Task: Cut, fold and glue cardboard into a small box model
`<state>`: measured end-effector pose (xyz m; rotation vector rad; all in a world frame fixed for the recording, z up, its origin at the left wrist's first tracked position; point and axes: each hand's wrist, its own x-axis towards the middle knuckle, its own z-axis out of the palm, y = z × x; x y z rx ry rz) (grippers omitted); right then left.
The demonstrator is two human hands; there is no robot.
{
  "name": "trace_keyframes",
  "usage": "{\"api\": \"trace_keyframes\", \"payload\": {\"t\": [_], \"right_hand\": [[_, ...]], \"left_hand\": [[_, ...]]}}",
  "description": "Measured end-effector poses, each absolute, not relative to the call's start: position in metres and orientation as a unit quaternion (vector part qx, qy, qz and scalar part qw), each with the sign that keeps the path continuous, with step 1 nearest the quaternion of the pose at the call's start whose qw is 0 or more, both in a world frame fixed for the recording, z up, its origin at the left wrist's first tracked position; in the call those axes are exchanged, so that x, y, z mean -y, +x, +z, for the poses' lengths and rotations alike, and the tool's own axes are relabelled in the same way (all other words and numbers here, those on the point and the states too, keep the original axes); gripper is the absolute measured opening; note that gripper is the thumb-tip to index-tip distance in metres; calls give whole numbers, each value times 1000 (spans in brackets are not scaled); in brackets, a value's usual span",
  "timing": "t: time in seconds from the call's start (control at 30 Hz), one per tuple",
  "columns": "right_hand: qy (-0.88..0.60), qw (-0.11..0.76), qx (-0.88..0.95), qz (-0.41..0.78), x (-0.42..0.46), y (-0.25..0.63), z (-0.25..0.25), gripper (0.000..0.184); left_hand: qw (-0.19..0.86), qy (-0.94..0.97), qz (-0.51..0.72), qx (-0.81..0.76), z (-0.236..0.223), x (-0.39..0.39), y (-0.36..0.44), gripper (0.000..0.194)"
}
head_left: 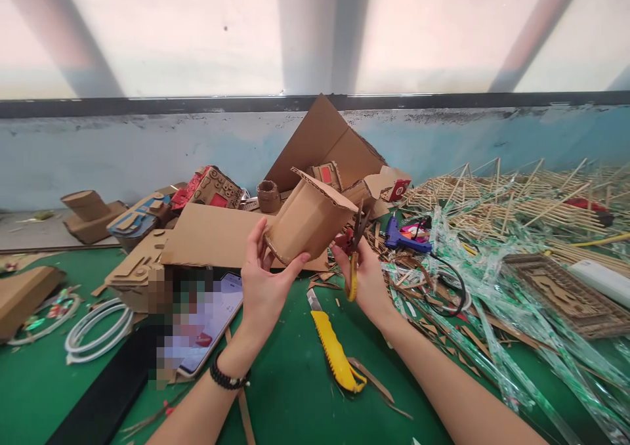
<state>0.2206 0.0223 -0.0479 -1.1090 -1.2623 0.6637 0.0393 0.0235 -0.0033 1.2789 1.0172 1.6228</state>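
My left hand (270, 281) is closed around the lower end of a brown cardboard cylinder (308, 218), which is tilted in the air above the table. A wider flat cardboard piece (327, 189) caps its upper right end. Against that rim are the dark blades of a pair of scissors (361, 225) with yellow handles, and my right hand (361, 277) grips them; part of the handles is hidden by the fingers. Below the hands, a yellow utility knife (335, 350) lies on the green table with its blade out.
A phone (211, 327) lies at left, partly blurred. Cardboard models (211, 189) and a flat cardboard sheet (207, 235) sit behind it. At right are a blue glue gun (406, 238), plastic wrap (482, 300), a pile of wooden sticks (492, 195) and cardboard scraps.
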Motion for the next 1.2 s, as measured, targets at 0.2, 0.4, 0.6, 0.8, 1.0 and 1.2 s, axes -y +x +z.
{"api": "trace_keyframes", "payload": {"t": [0.2, 0.4, 0.6, 0.8, 1.0, 1.2], "right_hand": [[-500, 605, 565, 254, -19, 219, -46, 34], [-498, 635, 535, 249, -21, 228, -40, 36], [-451, 701, 437, 339, -29, 235, -35, 49], [-416, 740, 351, 395, -39, 243, -35, 52], [-375, 777, 300, 407, -41, 249, -29, 52], [-371, 772, 287, 429, -42, 245, -34, 43]], "left_hand": [[419, 481, 653, -410, -1, -34, 30, 79], [612, 401, 584, -352, 3, -36, 28, 63], [678, 414, 490, -359, 2, -32, 28, 56], [707, 459, 418, -337, -8, -32, 29, 76], [716, 456, 406, -337, -4, -27, 30, 106], [713, 446, 422, -338, 2, -23, 30, 115]]}}
